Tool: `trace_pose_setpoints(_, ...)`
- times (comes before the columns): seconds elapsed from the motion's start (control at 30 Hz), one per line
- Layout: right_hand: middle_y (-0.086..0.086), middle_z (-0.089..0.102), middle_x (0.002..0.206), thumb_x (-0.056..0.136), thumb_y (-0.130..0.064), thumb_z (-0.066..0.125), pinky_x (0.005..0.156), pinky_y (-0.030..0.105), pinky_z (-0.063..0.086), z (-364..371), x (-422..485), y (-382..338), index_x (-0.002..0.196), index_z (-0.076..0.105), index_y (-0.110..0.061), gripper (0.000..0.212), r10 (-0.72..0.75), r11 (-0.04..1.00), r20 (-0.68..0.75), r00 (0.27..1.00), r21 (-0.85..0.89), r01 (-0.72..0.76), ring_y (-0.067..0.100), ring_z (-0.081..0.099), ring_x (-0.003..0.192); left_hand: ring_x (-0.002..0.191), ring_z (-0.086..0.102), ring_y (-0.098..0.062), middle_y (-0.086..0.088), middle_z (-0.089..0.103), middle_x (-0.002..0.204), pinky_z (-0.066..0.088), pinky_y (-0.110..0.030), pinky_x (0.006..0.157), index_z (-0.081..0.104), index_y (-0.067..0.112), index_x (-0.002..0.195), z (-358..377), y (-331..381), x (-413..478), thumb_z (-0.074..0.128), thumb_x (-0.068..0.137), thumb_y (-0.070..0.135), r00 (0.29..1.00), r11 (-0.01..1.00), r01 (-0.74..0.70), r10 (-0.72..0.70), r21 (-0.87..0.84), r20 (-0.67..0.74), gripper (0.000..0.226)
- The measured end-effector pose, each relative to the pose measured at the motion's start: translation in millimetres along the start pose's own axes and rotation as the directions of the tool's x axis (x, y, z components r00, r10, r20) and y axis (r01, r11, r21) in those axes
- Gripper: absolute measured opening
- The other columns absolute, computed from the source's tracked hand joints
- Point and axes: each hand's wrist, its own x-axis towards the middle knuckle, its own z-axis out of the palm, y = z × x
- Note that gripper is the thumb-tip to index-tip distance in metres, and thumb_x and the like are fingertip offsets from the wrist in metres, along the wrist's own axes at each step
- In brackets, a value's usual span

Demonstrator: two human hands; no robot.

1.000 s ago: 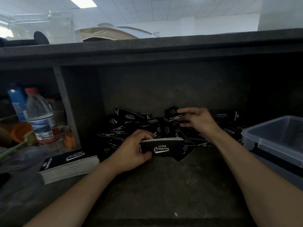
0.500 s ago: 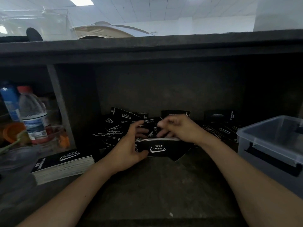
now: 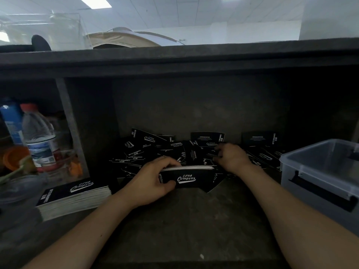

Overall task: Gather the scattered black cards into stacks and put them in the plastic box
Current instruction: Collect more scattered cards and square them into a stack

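Note:
Black cards with white "Club Camping" print lie scattered [image 3: 147, 150] at the back of a dark shelf. My left hand [image 3: 153, 179] grips a small stack of these cards [image 3: 191, 176] held on edge at the centre. Just right of that stack, my right hand [image 3: 231, 159] reaches into the pile, its fingers curled around loose cards there. A thicker finished stack [image 3: 74, 195] rests on the shelf to the left. The grey translucent plastic box [image 3: 318, 171] stands open at the right edge.
A water bottle [image 3: 37, 136] with a red cap, a blue carton and orange items fill the left compartment behind a divider [image 3: 71, 129]. A low shelf top [image 3: 174, 55] overhangs the work area. More cards lean on the back wall [image 3: 260, 137].
My right hand left the top of the held stack and moved right, back into the scattered pile. The left hand keeps its hold on the stack.

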Motion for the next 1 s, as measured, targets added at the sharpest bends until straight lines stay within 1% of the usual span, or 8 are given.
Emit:
trace_pose_setpoints(0.17, 0.010, 0.055, 0.134, 0.087, -0.053, 0.061, 0.101, 0.036, 0.044, -2.2, -3.1, 3.8, 0.126, 0.062, -0.019, 0.052, 0.045, 0.999, 0.087, 0.995, -0.021, -0.043, 0.029, 0.050, 0.124, 0.091, 0.068, -0.007, 0.014, 0.070, 0.093, 0.055, -0.030, 0.082, 0.068, 0.028, 0.102, -1.4, 1.8, -0.7, 0.070, 0.086, 0.008, 0.999, 1.000, 0.024, -0.024, 0.001, 0.045, 0.025)
trace_pose_setpoints(0.23, 0.006, 0.061, 0.129, 0.087, -0.053, 0.061, 0.095, 0.030, 0.045, -6.4, -4.2, 7.1, 0.125, 0.063, -0.021, 0.049, -0.014, 1.000, 0.136, 0.991, 0.020, 0.012, 0.025, 0.056, 0.118, 0.089, 0.068, -0.009, 0.011, 0.070, 0.091, 0.055, -0.035, 0.081, 0.068, 0.027, 0.098, -1.5, 1.8, -0.8, 0.070, 0.086, 0.011, 0.998, 0.999, 0.034, -0.034, 0.005, 0.046, 0.021)
trace_pose_setpoints(0.37, 0.002, 0.062, 0.129, 0.083, -0.040, 0.072, 0.096, 0.024, 0.043, -15.3, -9.7, 1.5, 0.128, 0.062, -0.017, 0.051, -0.081, 0.996, 0.204, 0.976, 0.054, 0.072, 0.019, 0.057, 0.116, 0.087, 0.067, -0.008, 0.012, 0.070, 0.089, 0.054, -0.029, 0.077, 0.069, 0.029, 0.096, -0.9, 2.4, -0.5, 0.071, 0.086, 0.011, 0.998, 0.999, 0.048, -0.048, 0.004, 0.047, 0.020)
trace_pose_setpoints(0.57, 0.002, 0.070, 0.102, 0.086, -0.047, 0.066, 0.077, 0.026, 0.047, -19.8, -17.2, -7.5, 0.104, 0.074, -0.025, 0.029, -0.067, 0.997, 0.038, 0.997, 0.046, 0.065, 0.020, 0.063, 0.096, 0.087, 0.066, -0.006, 0.014, 0.069, 0.090, 0.053, -0.022, 0.073, 0.070, 0.027, 0.095, -0.8, 1.7, -0.3, 0.072, 0.086, 0.012, 0.996, 0.997, 0.075, -0.075, 0.005, 0.044, 0.018)
trace_pose_setpoints(0.67, 0.007, 0.070, 0.104, 0.093, -0.027, 0.058, 0.073, 0.027, 0.046, -28.5, -22.3, -12.1, 0.102, 0.073, -0.030, 0.018, 0.007, 1.000, -0.174, 0.985, 0.023, -0.003, 0.027, 0.064, 0.095, 0.088, 0.065, -0.007, 0.011, 0.067, 0.091, 0.051, -0.023, 0.076, 0.069, 0.026, 0.095, 0.0, 0.3, 0.3, 0.073, 0.084, 0.014, 0.997, 0.997, 0.067, -0.068, 0.033, 0.026, 0.017)
trace_pose_setpoints(0.8, 0.004, 0.074, 0.094, 0.093, -0.026, 0.060, 0.069, 0.024, 0.043, -34.0, -19.1, -13.4, 0.098, 0.076, -0.028, 0.017, 0.108, 0.961, -0.346, 0.932, 0.275, -0.010, 0.022, 0.066, 0.082, 0.089, 0.065, -0.007, 0.011, 0.066, 0.092, 0.050, -0.020, 0.075, 0.068, 0.027, 0.095, 0.3, -1.2, 0.4, 0.074, 0.084, 0.015, 0.998, 0.997, 0.062, -0.063, 0.039, 0.025, 0.018)
trace_pose_setpoints(0.9, 0.001, 0.075, 0.091, 0.088, -0.023, 0.067, 0.077, 0.024, 0.050, -30.7, -12.7, -13.9, 0.093, 0.078, -0.023, 0.011, 0.149, 0.859, -0.335, 0.930, 0.510, 0.046, 0.016, 0.068, 0.085, 0.089, 0.065, -0.006, 0.011, 0.066, 0.093, 0.051, -0.022, 0.077, 0.068, 0.026, 0.095, 0.1, -0.7, 0.5, 0.074, 0.083, 0.014, 0.998, 0.997, 0.057, -0.058, 0.050, 0.019, 0.017)
trace_pose_setpoints(1.0, 0.002, 0.071, 0.081, 0.088, -0.010, 0.067, 0.069, 0.017, 0.049, -30.2, -12.1, -18.7, 0.086, 0.074, -0.017, 0.011, 0.124, 0.695, -0.268, 0.955, 0.710, 0.110, 0.001, 0.064, 0.066, 0.090, 0.064, -0.007, 0.011, 0.063, 0.094, 0.051, -0.021, 0.078, 0.068, 0.026, 0.093, -0.1, -0.1, 0.9, 0.074, 0.082, 0.014, 0.999, 0.998, 0.041, -0.042, 0.049, 0.014, 0.017)
